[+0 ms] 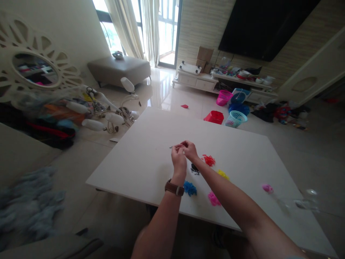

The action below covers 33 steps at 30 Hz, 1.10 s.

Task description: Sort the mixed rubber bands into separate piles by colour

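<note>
My left hand (178, 157), with a brown watch (174, 187) on its wrist, and my right hand (190, 150) meet over the middle of the white table (134, 158). The fingers of both are closed and touching. A tiny dark bit (170, 147) shows at the left fingertips; what they pinch is too small to make out. Close by lie piles of small pieces that look like rubber bands: a black pile (195, 169) partly behind my right forearm, a red pile (208, 160), a yellow pile (223, 175), a blue pile (190, 188) and a pink pile (214, 199).
On the table's right are a small pink-purple object (267, 188) and a clear glass or plastic item (304, 204). Beyond the far edge stand a red bin (214, 117) and a light blue basket (235, 118). A lamp with several white shades (93, 125) lies left on the floor.
</note>
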{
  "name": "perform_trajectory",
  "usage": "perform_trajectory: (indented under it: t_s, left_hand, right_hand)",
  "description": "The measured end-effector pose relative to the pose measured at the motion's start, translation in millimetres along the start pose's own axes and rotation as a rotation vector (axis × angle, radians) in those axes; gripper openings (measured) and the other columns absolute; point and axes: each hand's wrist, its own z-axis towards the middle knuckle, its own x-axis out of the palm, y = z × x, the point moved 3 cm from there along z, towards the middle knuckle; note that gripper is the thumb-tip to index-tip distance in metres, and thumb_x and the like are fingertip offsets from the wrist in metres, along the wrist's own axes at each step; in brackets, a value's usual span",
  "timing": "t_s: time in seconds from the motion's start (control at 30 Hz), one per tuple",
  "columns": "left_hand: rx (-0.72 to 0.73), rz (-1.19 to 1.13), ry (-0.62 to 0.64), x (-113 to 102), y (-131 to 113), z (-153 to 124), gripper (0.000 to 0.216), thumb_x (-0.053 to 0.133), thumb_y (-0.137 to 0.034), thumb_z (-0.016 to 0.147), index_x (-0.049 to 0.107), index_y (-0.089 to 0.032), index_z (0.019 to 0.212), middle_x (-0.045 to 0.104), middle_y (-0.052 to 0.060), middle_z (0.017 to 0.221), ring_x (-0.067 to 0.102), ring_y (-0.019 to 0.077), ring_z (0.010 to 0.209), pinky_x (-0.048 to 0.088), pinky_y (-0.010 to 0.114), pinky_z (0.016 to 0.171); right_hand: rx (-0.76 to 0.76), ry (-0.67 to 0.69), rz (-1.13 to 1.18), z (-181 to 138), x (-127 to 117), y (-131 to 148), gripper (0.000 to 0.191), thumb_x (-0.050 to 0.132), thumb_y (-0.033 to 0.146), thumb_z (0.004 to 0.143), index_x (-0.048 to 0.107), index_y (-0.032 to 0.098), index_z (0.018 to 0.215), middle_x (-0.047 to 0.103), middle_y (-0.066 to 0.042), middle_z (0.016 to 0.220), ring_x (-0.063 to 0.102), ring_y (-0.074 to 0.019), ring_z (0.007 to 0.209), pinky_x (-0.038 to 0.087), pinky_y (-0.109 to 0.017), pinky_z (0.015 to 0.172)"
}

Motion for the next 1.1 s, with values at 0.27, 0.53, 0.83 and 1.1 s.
perform_trajectory:
  t_s: [0.27,0.53,0.83,1.1]
  left_hand:
    - [-0.548,-0.579,0.261,37,16,-29,0.023,0.042,-0.021,0.092,0.055,-0.018,0.074,0.061,0.006,0.074,0.063,0.0145,0.073,0.054,0.026,0.074]
    - [-0.692,-0.617,0.488,74,30,-59,0.021,0.05,-0.005,0.081,0.064,-0.013,0.069,0.064,0.006,0.07,0.061,0.0122,0.065,0.055,0.024,0.074]
    - [-0.785,-0.564,0.49,83,56,-65,0.021,0.049,-0.006,0.083,0.07,-0.007,0.079,0.07,0.011,0.077,0.068,0.0153,0.074,0.057,0.025,0.077]
    - [-0.743,-0.497,0.508,80,54,-61,0.026,0.049,-0.007,0.088,0.075,-0.003,0.094,0.072,0.013,0.081,0.068,0.0134,0.072,0.057,0.022,0.069]
  right_hand:
    - [-0.197,0.047,-0.087,-72,-73,38,0.011,0.062,0.02,0.086,0.073,0.023,0.088,0.073,-0.003,0.088,0.066,-0.0191,0.081,0.051,-0.032,0.078]
    - [-0.244,-0.087,-0.194,-126,-122,23,0.02,0.069,0.015,0.085,0.073,0.025,0.102,0.074,-0.005,0.101,0.066,-0.0223,0.096,0.052,-0.039,0.088]
    - [-0.3,-0.208,-0.116,-144,-140,5,0.024,0.075,0.021,0.084,0.071,0.028,0.107,0.073,-0.004,0.103,0.065,-0.0236,0.1,0.054,-0.042,0.089]
    - [-0.3,-0.255,-0.25,-145,-157,-11,0.012,0.073,0.018,0.084,0.072,0.025,0.094,0.068,-0.006,0.099,0.061,-0.0247,0.1,0.051,-0.042,0.09]
